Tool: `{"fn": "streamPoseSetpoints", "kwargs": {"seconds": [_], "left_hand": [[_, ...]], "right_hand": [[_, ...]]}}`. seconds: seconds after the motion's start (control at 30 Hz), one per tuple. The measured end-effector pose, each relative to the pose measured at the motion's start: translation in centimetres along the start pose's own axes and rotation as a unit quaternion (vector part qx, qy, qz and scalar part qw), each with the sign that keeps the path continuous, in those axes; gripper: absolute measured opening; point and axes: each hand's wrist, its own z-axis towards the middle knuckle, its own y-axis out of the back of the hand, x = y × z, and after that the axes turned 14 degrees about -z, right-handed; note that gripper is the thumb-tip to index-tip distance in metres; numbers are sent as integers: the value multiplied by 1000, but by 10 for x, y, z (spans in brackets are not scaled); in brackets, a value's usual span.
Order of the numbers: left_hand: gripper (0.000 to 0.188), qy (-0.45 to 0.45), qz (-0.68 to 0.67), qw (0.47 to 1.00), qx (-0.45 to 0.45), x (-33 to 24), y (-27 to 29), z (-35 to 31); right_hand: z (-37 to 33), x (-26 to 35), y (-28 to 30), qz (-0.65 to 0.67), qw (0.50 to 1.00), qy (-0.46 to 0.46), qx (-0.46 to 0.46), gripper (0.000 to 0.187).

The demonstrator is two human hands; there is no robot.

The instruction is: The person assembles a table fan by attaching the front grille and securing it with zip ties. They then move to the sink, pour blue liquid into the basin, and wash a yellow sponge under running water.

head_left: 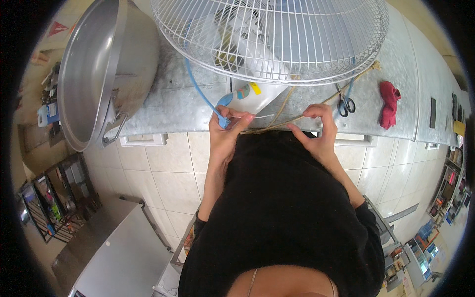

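The blue plug [224, 122] is held inside the partly curled left hand [226, 124], and a thin white strip [264, 116] is pinched at its thumb and finger, with one end left jutting toward the right. A tan cord [292, 120] is met by the bent fingers of the right hand [320, 129]; its thumb is held a little apart from the index fingertip, and whether the cord is firmly gripped there cannot be told. Both hands are placed at the near edge of a metal table [173, 109], just in front of the black shirt [287, 198].

The blue plug is joined to a blue cable [197, 84], which is led up to the white fan [262, 59]. The fan's wire cage is spread over the table beyond the hands, and its white base [257, 101] is pointed back toward the left hand. The tan cord is stretched past the right hand, beside black-handled scissors [346, 105]. Farther right, a crumpled red cloth [390, 105] is seen; at the far left, a large metal pot [136, 59] is tipped on its side.
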Motion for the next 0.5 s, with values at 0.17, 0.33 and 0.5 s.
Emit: {"fn": "streamPoseSetpoints", "kwargs": {"seconds": [0.17, 0.33, 0.5], "left_hand": [[40, -2, 13, 1000, -10, 1, 6, 3], [38, 5, -20, 1000, 19, 9, 8, 3], [38, 21, -5, 999, 30, 4, 8, 4]], "right_hand": [[-11, -40, 1, -20, 989, -139, 42, 35], [-9, -171, 82, -440, 859, -126, -229, 53], [-11, -281, 116, -287, 905, -306, -72, 63]]}}
